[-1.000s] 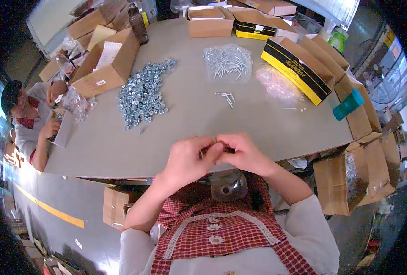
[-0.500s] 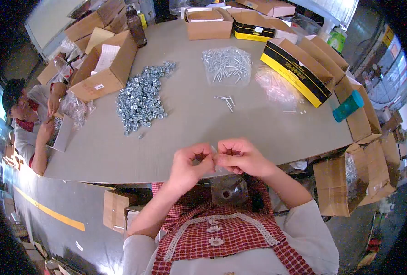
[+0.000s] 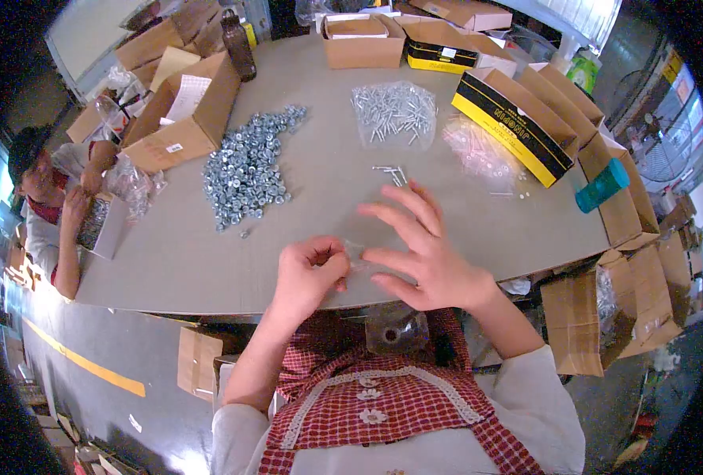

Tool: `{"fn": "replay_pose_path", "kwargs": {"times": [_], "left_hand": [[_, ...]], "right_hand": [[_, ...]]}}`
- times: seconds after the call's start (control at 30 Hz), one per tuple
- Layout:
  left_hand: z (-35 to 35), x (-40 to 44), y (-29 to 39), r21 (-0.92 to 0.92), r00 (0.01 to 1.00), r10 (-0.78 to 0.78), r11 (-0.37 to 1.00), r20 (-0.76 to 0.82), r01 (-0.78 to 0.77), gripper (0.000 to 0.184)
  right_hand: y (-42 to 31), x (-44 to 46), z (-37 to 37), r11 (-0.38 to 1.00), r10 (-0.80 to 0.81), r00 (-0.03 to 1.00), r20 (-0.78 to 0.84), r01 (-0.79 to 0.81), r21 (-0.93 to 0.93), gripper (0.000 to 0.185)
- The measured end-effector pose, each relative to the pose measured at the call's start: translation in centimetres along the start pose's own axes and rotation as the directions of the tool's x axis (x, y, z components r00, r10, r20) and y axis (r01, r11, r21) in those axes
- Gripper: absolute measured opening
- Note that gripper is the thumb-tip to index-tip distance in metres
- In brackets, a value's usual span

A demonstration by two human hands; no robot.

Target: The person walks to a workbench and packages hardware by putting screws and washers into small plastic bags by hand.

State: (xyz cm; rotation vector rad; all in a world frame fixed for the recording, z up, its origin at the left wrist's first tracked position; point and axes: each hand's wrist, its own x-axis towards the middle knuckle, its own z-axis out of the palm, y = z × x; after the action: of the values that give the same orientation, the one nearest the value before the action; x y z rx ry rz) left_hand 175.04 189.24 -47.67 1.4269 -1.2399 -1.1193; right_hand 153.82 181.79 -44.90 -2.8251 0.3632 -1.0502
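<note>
Fingertips (image 3: 337, 267) of the left hand (image 3: 305, 277) pinch one small, clear plastic bag (image 3: 355, 253); the right hand (image 3: 424, 257) spreads wide near several loose silver screws (image 3: 397, 176).

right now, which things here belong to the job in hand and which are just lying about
Likely in the job:
small clear plastic bag in the left hand
loose silver metal screws
heaped round silvery fittings

Likely just lying about:
teal cylindrical container
dark brown bottle
</note>
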Motion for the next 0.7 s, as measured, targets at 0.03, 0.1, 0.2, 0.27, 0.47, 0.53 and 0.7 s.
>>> {"fn": "replay_pose_path", "kwargs": {"times": [0.03,0.1,0.2,0.27,0.47,0.53,0.7], "left_hand": [[-0.2,0.0,-0.1,-0.114,0.998,-0.014,0.993,0.055,0.020,0.018],[0.4,0.6,-0.6,-0.132,0.991,0.135,0.982,0.000,-0.134,0.019],[1.4,1.1,-0.3,-0.022,0.965,0.230,0.972,-0.123,-0.235,0.024],[1.4,1.3,-0.2,-0.041,0.977,0.174,0.983,-0.120,-0.180,0.027],[0.9,1.3,1.0,-0.367,1.000,0.009,0.930,-0.021,-0.016,0.022],[0.1,1.8,-0.2,-0.351,0.988,0.112,0.926,-0.106,-0.142,0.017],[0.2,2.0,-1.8,-0.153,0.937,0.209,0.954,-0.280,-0.259,0.012]], "right_hand": [[0.4,-0.4,0.4,1.000,-0.012,0.999,-0.035,0.012,-0.026,0.022],[0.7,-1.1,0.9,0.998,-0.019,0.993,-0.113,0.013,-0.059,0.022],[0.4,-1.9,0.8,0.996,-0.004,0.977,-0.212,-0.016,-0.091,0.022],[0.1,-2.1,0.5,0.991,0.010,0.972,-0.237,-0.041,-0.127,0.021],[0.2,-2.4,-0.3,0.993,0.100,0.994,-0.035,-0.102,-0.059,0.033],[0.9,-3.0,-0.4,0.991,0.130,0.991,0.041,-0.131,0.033,0.041],[1.4,-3.5,-1.2,0.974,0.196,0.969,0.149,-0.210,0.081,0.049]]}}
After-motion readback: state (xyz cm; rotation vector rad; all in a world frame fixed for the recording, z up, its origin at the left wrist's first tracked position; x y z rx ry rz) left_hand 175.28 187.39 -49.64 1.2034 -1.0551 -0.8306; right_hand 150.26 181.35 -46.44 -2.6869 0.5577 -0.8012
